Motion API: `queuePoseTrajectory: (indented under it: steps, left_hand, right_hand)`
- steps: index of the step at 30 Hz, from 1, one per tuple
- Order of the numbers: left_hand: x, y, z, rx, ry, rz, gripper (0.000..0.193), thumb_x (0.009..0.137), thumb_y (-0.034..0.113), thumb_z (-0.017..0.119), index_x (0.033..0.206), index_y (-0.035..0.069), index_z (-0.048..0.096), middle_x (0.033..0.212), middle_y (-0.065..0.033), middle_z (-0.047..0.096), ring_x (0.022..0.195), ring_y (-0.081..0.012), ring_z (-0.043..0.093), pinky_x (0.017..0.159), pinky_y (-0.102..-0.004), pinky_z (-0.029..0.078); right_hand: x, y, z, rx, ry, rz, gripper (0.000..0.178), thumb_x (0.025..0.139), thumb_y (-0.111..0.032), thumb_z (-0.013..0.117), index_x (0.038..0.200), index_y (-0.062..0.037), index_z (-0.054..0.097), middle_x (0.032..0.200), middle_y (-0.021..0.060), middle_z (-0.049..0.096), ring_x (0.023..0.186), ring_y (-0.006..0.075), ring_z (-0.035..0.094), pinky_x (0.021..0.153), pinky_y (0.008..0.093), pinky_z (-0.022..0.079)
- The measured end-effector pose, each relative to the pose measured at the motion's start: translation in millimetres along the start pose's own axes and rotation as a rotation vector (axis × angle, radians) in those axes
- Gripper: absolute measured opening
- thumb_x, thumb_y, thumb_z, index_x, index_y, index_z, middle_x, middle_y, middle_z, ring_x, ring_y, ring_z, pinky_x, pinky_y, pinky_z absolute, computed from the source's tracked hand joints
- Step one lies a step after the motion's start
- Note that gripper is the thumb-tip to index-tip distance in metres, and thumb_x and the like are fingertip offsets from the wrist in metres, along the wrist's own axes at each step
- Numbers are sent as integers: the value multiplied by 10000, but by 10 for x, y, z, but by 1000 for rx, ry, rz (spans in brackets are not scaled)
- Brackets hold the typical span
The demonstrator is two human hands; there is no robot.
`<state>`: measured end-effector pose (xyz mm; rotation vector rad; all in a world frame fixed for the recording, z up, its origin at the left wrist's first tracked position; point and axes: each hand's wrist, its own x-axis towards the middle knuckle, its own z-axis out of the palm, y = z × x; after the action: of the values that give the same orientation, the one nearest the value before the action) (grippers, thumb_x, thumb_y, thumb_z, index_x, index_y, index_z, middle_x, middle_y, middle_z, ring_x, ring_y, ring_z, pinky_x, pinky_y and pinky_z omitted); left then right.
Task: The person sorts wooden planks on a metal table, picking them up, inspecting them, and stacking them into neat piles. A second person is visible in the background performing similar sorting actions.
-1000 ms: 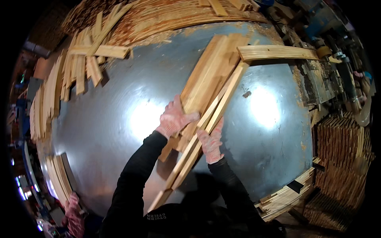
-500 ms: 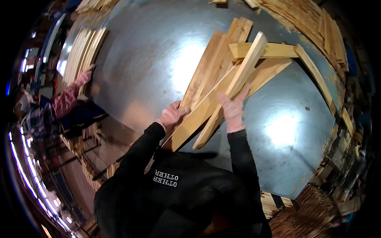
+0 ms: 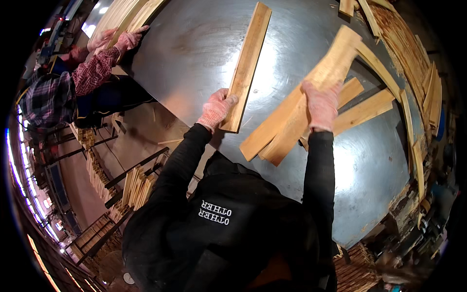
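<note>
My left hand (image 3: 217, 109), in a pink-and-white knit glove, is closed on the near end of a single wooden board (image 3: 250, 63) that points away from me over a grey metal tabletop (image 3: 185, 58). In the same kind of glove, my right hand (image 3: 322, 104) grips a loose bunch of wooden boards (image 3: 277, 124) from above. The fingers are partly hidden there, so I cannot tell exactly how many boards it holds. More boards (image 3: 365, 114) lie crossed on the metal just to the right, under and beyond that hand.
Narrow wood strips (image 3: 408, 131) line the table's right edge, near stacked rough slats (image 3: 394, 36). At far left, a co-worker's gloved hands (image 3: 127, 41) rest on a stack of boards (image 3: 116, 19). Bundled wood pieces (image 3: 138, 187) stand on racks below left.
The crossed boards have been parted: one board stays with my left hand, while my right hand has closed on others and shifted them right. The co-worker now has two hands at the stack.
</note>
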<state>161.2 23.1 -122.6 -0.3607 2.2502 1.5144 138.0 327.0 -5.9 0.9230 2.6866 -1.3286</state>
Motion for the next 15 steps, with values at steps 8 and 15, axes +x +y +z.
queuePoseTrajectory:
  steps: [8,15]
  left_hand:
    - [-289,263,-176,341,41,-21,558,971,492,479,1329,66,524,1100,-253,675,1056,-432,632,912,-493,477]
    - [-240,319,-172,430,-167,-144,871,871,589,608,1450,-20,378,1310,-278,584,1197,-424,576,1000,-456,455]
  right_hand:
    - [-228,-468,1059,-505,-390,-80,722,890,-462,603,1369,66,488,1183,294,650,1119,395,639,970,428,495]
    - [-792,123,1386,-333,-64,-123,828,869,-400,683,1505,9,347,1466,290,443,1342,430,454,1132,462,351]
